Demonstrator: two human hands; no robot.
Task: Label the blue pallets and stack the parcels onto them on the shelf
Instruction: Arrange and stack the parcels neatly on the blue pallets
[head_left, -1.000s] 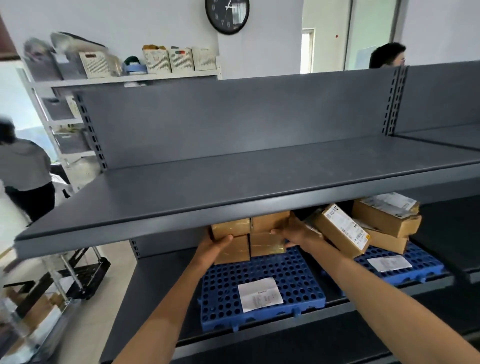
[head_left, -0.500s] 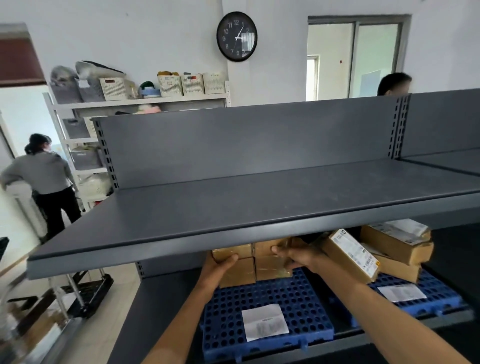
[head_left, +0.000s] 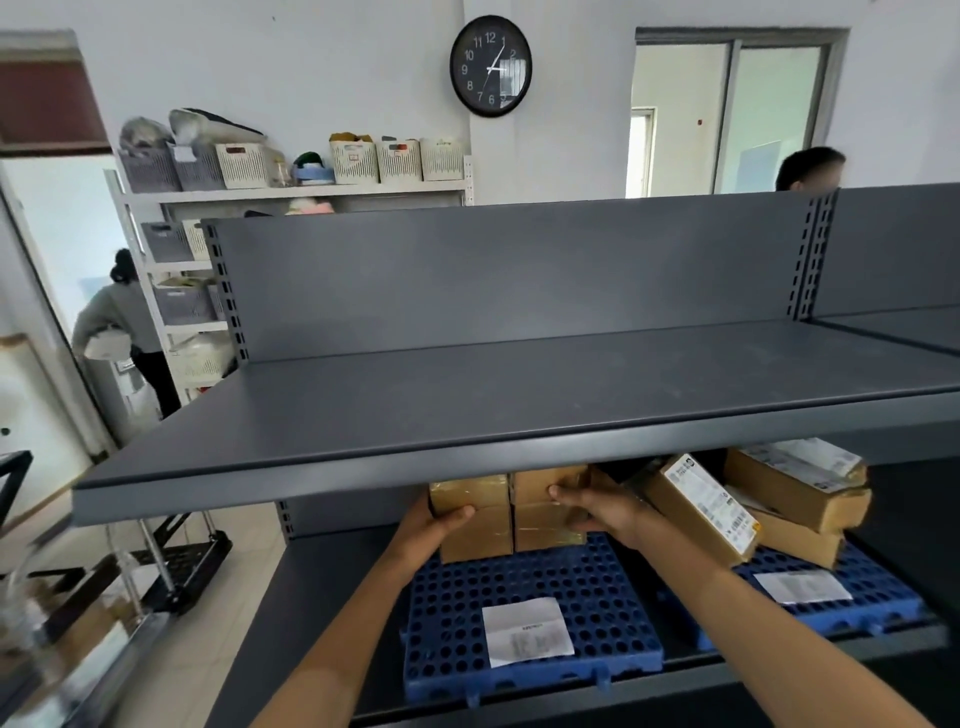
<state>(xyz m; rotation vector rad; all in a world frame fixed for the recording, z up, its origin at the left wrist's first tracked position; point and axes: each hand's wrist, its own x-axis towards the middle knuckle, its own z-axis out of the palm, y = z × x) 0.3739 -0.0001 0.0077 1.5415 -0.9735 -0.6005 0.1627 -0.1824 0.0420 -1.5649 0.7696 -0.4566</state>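
Several small brown parcels (head_left: 475, 519) stand stacked in two columns at the back of the left blue pallet (head_left: 571, 597), under the upper shelf. My left hand (head_left: 431, 525) grips the stack's left side, thumb across its front. My right hand (head_left: 597, 506) holds the right column, fingers curled over its front. A white label (head_left: 527, 631) lies on this pallet's front. The right blue pallet (head_left: 878, 587) carries its own label (head_left: 800, 586), two stacked long boxes (head_left: 795, 488) and a leaning labelled box (head_left: 696, 509).
The grey upper shelf (head_left: 519, 395) juts out above my hands and hides the parcels' tops. A black trolley (head_left: 192, 566) stands on the floor at left. One person (head_left: 119, 322) is far left, another's head (head_left: 808, 169) shows behind the shelving.
My view has tilted upward, so the shelf fills more of the frame. Both hands stay on the same parcel stack, which has barely shifted on the pallet.
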